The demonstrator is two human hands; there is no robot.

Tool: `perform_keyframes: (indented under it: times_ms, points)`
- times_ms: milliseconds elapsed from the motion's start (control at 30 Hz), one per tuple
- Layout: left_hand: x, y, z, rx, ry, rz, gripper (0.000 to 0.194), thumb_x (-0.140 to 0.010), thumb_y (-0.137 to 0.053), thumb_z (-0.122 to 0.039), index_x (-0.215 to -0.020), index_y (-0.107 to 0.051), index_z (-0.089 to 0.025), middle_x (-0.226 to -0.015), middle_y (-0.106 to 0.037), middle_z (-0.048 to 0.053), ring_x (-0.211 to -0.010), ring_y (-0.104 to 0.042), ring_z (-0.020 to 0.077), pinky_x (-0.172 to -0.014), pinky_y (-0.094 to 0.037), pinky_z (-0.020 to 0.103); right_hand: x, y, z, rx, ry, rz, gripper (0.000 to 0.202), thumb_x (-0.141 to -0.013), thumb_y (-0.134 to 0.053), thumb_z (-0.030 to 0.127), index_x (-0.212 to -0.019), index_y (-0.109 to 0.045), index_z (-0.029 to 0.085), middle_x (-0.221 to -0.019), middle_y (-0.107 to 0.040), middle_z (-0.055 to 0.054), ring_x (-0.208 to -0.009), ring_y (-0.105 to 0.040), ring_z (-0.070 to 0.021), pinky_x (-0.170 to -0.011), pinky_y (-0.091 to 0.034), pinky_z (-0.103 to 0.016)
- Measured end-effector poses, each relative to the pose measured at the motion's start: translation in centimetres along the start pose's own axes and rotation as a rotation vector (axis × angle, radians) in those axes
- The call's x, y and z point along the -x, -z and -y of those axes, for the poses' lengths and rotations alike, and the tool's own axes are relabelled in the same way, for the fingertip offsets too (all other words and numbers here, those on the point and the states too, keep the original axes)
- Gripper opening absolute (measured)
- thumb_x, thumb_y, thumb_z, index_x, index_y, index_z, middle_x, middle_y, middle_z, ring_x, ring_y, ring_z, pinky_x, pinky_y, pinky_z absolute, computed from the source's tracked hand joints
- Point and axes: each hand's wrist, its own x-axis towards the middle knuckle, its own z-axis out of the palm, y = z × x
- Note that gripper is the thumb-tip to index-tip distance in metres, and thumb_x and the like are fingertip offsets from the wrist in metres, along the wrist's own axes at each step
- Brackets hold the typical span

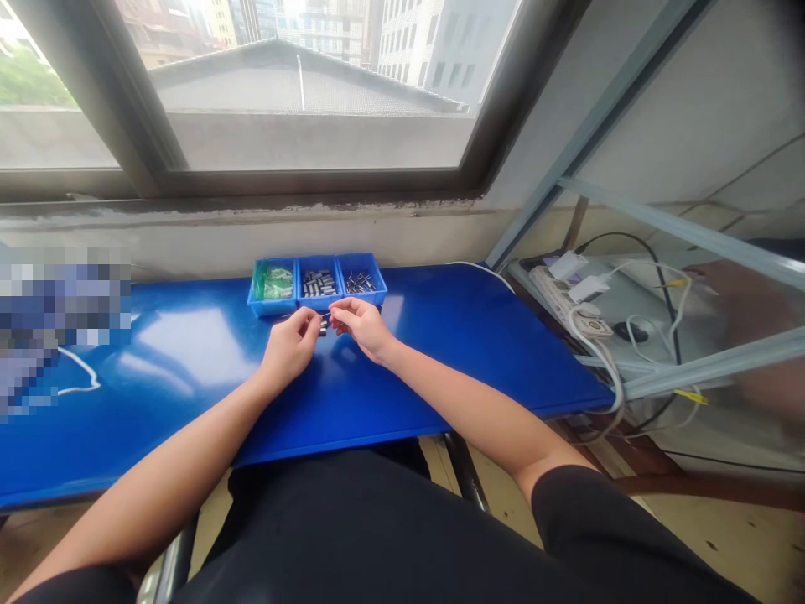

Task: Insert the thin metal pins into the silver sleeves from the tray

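Observation:
My left hand (293, 342) and my right hand (363, 329) meet in front of three blue bins, thumbs and fingers pinched. A thin, light-coloured piece (325, 315) shows between the fingertips of both hands, too small to name. Just below the fingertips is a small shiny metal cylinder (323, 327); whether it is held or lies on the table I cannot tell. The left bin (272, 309) holds a green plastic bag (275, 283) of small parts. Short metal cylinders (319, 283) fill the middle bin, and thin metal pins (360, 283) lie in the right one.
The blue table (453, 335) runs along the wall beneath a window. On the right, behind a metal frame (710, 361), stand a power strip (566, 298), white chargers and tangled cables. At the left edge are a blurred-out area and a white cord (85, 386).

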Motion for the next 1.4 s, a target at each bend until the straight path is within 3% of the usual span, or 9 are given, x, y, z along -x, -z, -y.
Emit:
perform_keyframes:
  times_ms: [100,333,700,967,1200,1400]
  points:
    - [0.01,-0.01,-0.05,0.002,0.009,0.0,0.032,-0.092,-0.042,-0.043,-0.077,-0.056,-0.019,-0.057,-0.057,-0.002,-0.053,-0.052,0.012,-0.055,-0.04,0.022,0.07,-0.04,-0.06,-0.002,-0.004,0.006,0.03,-0.062,-0.078,0.038,-0.079,-0.063,0.017,-0.066,-0.063,0.001,-0.063,-0.057,-0.0116,-0.059,-0.044,-0.027]
    - [-0.02,0.01,-0.06,0.027,0.02,-0.014,0.025,-0.089,-0.049,-0.042,-0.099,-0.055,-0.021,-0.058,-0.058,-0.003,-0.052,-0.055,0.0129,-0.057,-0.043,0.024,0.02,-0.01,0.02,-0.015,0.0,-0.008,0.031,-0.061,-0.078,0.038,-0.078,-0.064,0.017,-0.067,-0.063,0.001,-0.063,-0.058,-0.0113,-0.061,-0.045,-0.027]
    - [0.02,0.02,-0.1,0.025,0.007,-0.009,0.029,-0.092,-0.043,-0.043,-0.079,-0.056,-0.02,-0.056,-0.057,-0.002,-0.052,-0.054,0.0126,-0.056,-0.041,0.024,0.11,-0.17,-0.06,-0.01,-0.003,0.005,0.032,-0.06,-0.079,0.038,-0.078,-0.064,0.016,-0.065,-0.064,0.001,-0.062,-0.058,-0.0114,-0.06,-0.045,-0.027]
    - [0.01,0.02,-0.12,0.028,0.016,-0.008,0.024,-0.088,-0.05,-0.041,-0.1,-0.055,-0.021,-0.059,-0.059,-0.003,-0.052,-0.056,0.0127,-0.058,-0.044,0.024,0.03,-0.05,-0.07,-0.018,-0.002,0.0,0.034,-0.06,-0.079,0.04,-0.078,-0.064,0.017,-0.066,-0.064,0.001,-0.062,-0.058,-0.0113,-0.06,-0.045,-0.027]
    - [0.03,0.04,-0.23,0.063,0.011,-0.008,0.029,-0.092,-0.041,-0.044,-0.082,-0.055,-0.02,-0.056,-0.057,-0.002,-0.052,-0.054,0.013,-0.057,-0.042,0.024,0.12,-0.17,-0.06,-0.001,0.002,0.009,0.032,-0.061,-0.079,0.039,-0.078,-0.064,0.017,-0.066,-0.064,0.001,-0.062,-0.058,-0.0114,-0.06,-0.046,-0.027]
    - [-0.01,0.03,-0.15,0.039,0.026,-0.011,0.026,-0.087,-0.051,-0.042,-0.102,-0.055,-0.021,-0.058,-0.058,-0.003,-0.052,-0.055,0.0131,-0.057,-0.043,0.024,0.18,-0.12,0.12,-0.013,-0.002,0.011,0.032,-0.06,-0.079,0.039,-0.078,-0.064,0.017,-0.066,-0.064,0.001,-0.062,-0.058,-0.0112,-0.061,-0.046,-0.027]
